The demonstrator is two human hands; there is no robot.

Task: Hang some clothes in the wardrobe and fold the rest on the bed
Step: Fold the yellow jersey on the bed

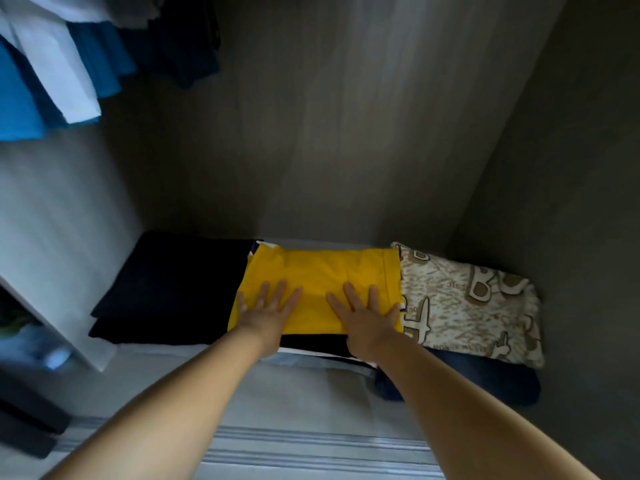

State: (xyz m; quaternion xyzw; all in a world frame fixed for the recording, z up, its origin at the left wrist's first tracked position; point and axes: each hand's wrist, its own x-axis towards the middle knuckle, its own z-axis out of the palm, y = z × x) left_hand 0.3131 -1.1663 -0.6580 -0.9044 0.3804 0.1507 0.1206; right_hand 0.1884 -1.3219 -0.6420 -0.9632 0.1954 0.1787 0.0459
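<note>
Now our left hand and right hand press flat, fingers spread, on the folded yellow shirt; soft, light, floppy, so we judge it best lifted from under its edges.

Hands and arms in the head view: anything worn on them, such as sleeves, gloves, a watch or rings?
Nothing worn shows. The left hand and right hand are bare, without gloves, rings or watch visible, and both forearms are uncovered to the frame's bottom edge, with no sleeve in view.
</note>
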